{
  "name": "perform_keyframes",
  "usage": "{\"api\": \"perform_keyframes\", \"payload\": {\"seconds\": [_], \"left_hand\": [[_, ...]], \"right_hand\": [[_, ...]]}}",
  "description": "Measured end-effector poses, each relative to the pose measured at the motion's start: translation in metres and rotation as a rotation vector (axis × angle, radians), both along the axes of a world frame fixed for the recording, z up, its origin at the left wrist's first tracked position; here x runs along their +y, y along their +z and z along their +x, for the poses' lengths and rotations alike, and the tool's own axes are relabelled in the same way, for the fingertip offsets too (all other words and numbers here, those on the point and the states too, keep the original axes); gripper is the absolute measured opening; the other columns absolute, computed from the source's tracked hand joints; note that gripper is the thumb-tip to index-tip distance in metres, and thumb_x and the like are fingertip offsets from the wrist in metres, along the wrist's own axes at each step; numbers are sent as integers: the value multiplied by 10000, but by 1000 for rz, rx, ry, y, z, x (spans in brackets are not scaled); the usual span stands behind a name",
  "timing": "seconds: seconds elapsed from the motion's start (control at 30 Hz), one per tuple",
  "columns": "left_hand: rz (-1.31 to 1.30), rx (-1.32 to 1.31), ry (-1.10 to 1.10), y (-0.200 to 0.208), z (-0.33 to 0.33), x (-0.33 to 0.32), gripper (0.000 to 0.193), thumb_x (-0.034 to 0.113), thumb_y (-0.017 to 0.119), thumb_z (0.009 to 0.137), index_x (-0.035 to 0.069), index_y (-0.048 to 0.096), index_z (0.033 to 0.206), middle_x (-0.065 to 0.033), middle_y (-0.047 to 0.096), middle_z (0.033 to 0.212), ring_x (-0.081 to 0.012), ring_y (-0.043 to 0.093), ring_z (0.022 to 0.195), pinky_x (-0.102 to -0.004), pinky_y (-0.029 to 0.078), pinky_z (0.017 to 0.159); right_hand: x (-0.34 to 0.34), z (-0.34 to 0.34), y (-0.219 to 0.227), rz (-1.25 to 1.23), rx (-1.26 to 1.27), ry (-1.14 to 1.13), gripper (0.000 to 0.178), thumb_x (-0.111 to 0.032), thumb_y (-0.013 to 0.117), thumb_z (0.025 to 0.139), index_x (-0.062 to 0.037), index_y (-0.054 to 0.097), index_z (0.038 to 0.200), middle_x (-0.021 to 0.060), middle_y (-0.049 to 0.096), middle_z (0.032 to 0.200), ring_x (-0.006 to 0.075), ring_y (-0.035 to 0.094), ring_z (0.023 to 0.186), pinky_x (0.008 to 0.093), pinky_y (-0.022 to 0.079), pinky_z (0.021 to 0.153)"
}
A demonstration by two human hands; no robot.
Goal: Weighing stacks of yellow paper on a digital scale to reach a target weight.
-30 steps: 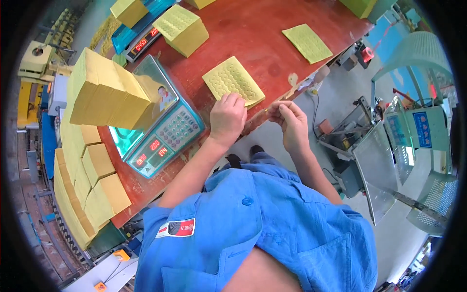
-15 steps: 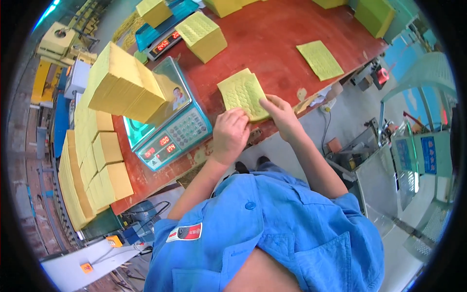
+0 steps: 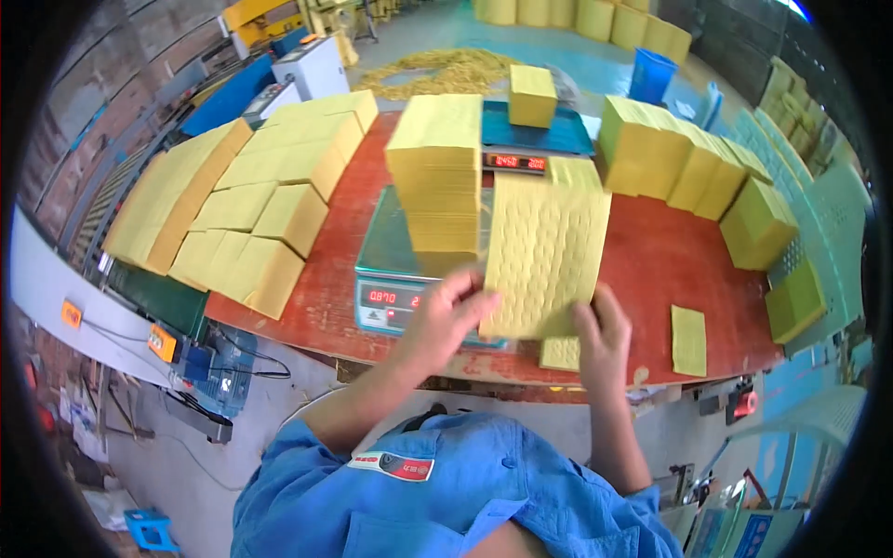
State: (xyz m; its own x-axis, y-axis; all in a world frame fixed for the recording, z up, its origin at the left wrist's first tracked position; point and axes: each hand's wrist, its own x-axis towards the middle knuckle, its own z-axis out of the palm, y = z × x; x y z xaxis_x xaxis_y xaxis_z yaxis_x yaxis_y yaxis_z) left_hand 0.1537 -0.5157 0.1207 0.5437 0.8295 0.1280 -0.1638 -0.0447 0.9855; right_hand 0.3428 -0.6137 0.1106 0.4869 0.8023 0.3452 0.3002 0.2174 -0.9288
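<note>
So, the embossed yellow sheet (image 3: 547, 251) is up off the counter (image 3: 651, 256), held between both hands, not set down on anything. Left hand (image 3: 445, 321): fingers pinching its lower left edge. Right hand (image 3: 605, 342): pinching the lower right corner. Done, by the look of it: tall stack (image 3: 434, 186) on the near scale (image 3: 377, 321), yellow blocks (image 3: 279, 209) grouped at left. Outstanding, I'd judge: held sheet, partly hidden patterned piece (image 3: 559, 354), loose sheet (image 3: 688, 340) near the front edge.

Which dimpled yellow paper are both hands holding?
The raised paper, gripped low by the left hand and right hand; the flat paper to its right and the partly hidden paper below lie on the red table.
</note>
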Motion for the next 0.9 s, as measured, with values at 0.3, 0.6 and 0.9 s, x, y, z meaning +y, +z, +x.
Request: {"api": "perform_keyframes", "payload": {"seconds": [0.3, 0.6, 0.9], "left_hand": [[137, 93, 168, 129, -44, 195, 235, 313, 669, 920, 88, 634, 863, 2, 619, 710, -90, 595, 579, -212, 441, 487], [32, 270, 53, 80, -51, 262, 234, 297, 651, 921, 79, 634, 839, -29, 649, 708, -108, 591, 545, -223, 419, 451], [55, 242, -4, 73, -53, 255, 233, 296, 654, 921, 87, 623, 823, -25, 653, 703, -92, 579, 546, -211, 403, 450]], "right_hand": [[203, -16, 136, 177, -52, 116, 344, -131, 666, 880, 74, 619, 1152, 95, 656, 784, 112, 590, 662, 259, 469, 553], [261, -12, 90, -45, 18, 171, 378, -155, 714, 840, 62, 639, 1140, 91, 671, 843, 124, 623, 675, 262, 511, 574], [261, -10, 67, -8, -98, -32, 406, -216, 746, 797, 37, 680, 1108, 93, 688, 856, 155, 640, 767, 298, 515, 706]]}}
